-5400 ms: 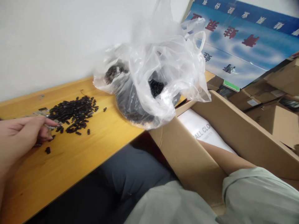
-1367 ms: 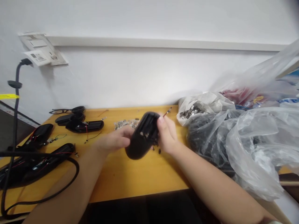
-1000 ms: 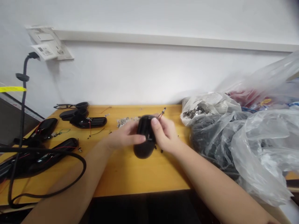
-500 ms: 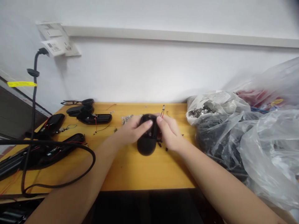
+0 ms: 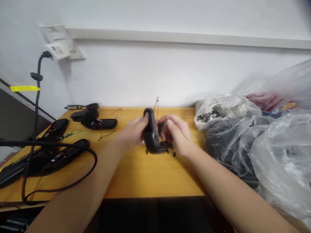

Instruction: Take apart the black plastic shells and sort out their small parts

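A hollow black plastic housing (image 5: 153, 142), bent into an L shape, is held over the middle of the table. My left hand (image 5: 133, 131) grips its left side, thumb at the upper rim. On the right, my right hand (image 5: 177, 131) has its fingers curled, with thumb and forefinger together; what they pinch is too small to make out. A thin red and black wire pair (image 5: 157, 105) sticks up behind the housing. Small black parts (image 5: 170, 145) lie beneath and beside the right hand.
Several similar black housings with wires (image 5: 70, 153) lie on the left of the wooden table (image 5: 145, 181). A black power cable (image 5: 93, 161) loops in front of them. At right stand a bag of small metal parts (image 5: 211, 116) and clear plastic bags (image 5: 279, 161).
The housing has been turned from its rounded back to its side, with the open hollow showing. My right hand has come off its edge slightly, and the fingers have curled. The wires moved left.
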A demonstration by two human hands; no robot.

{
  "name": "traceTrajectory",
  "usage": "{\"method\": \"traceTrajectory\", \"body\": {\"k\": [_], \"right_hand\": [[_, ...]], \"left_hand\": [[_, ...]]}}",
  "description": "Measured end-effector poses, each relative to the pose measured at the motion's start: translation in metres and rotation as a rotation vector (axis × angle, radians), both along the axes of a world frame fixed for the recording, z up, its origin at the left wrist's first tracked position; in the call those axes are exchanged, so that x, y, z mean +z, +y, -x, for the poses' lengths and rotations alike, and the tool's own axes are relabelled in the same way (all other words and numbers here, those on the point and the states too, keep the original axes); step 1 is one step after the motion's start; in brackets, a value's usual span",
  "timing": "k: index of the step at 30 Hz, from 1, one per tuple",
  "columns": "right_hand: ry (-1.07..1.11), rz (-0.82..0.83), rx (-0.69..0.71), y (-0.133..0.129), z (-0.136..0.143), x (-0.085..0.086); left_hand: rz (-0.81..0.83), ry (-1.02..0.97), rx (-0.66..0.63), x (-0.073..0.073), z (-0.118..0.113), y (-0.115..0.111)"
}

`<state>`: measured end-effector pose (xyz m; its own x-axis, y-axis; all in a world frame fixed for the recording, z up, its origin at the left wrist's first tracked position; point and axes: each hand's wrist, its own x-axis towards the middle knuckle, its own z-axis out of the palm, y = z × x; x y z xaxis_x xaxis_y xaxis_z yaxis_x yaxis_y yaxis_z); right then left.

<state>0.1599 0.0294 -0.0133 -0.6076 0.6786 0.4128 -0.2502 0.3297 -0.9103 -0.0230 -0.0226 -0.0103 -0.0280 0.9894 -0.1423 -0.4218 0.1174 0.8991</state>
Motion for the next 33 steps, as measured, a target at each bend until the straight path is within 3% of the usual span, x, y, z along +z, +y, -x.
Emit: {"method": "traceTrajectory", "body": {"k": [3, 6, 8, 13, 21, 33], "right_hand": [[-0.193, -0.096, -0.188, 0.008, -0.001, 0.001], [-0.612, -0.188, -0.384, 0.020, -0.003, 0.007], [-0.813, -0.207, -0.353, 0.025, -0.006, 0.011], [-1.005, -0.318, -0.022, 0.023, -0.014, 0.014], [-1.022, -0.331, 0.105, 0.020, -0.009, 0.009], [-0.953, -0.313, -0.129, 0.023, -0.007, 0.013]], "left_hand": [[0.036, -0.028, 0.072, 0.010, 0.001, 0.004], [0.086, -0.135, 0.142, 0.022, 0.008, 0.006], [0.084, -0.192, 0.194, 0.029, 0.015, 0.007], [0.059, -0.215, 0.264, 0.035, 0.021, 0.004], [0.143, -0.138, 0.117, 0.021, 0.011, 0.007], [0.118, -0.104, 0.090, 0.010, 0.013, 0.010]]}}
